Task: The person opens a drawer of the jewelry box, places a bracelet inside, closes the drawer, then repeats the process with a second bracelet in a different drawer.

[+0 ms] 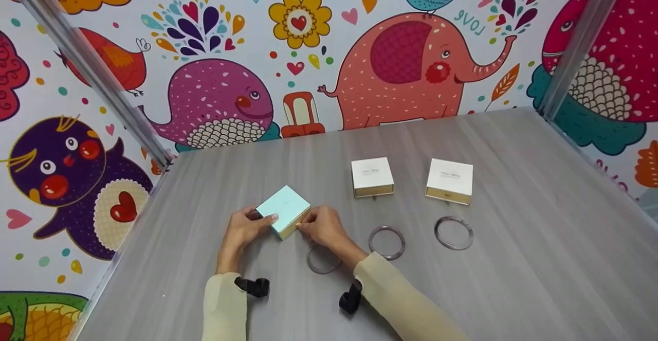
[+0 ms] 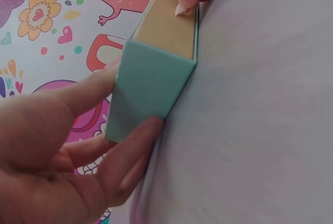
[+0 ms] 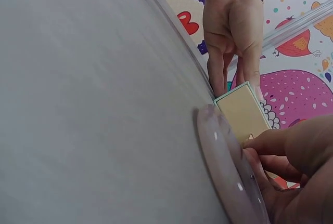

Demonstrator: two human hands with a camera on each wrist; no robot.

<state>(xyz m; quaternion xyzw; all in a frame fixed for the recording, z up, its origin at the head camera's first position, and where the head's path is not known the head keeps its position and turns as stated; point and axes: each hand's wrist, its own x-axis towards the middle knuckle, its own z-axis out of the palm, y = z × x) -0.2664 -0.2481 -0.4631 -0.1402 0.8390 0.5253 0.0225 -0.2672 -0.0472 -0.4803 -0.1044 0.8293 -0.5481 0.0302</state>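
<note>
A light-turquoise drawer-style gift box with a cream front sits on the table, turned at an angle. My left hand holds it from the left, thumb on its lid and fingers along its far side. At the cream front, my right hand pinches a small pale pull tab between thumb and forefinger. The drawer front appears level with the sleeve's edges. Below my right wrist lies a translucent bangle, partly hidden by the forearm; it looms large in the right wrist view.
Two more bangles, a purplish-grey one and another, lie flat to the right. Behind them stand two white-topped gift boxes, one nearer the middle and one farther right. Printed cartoon walls border the grey table.
</note>
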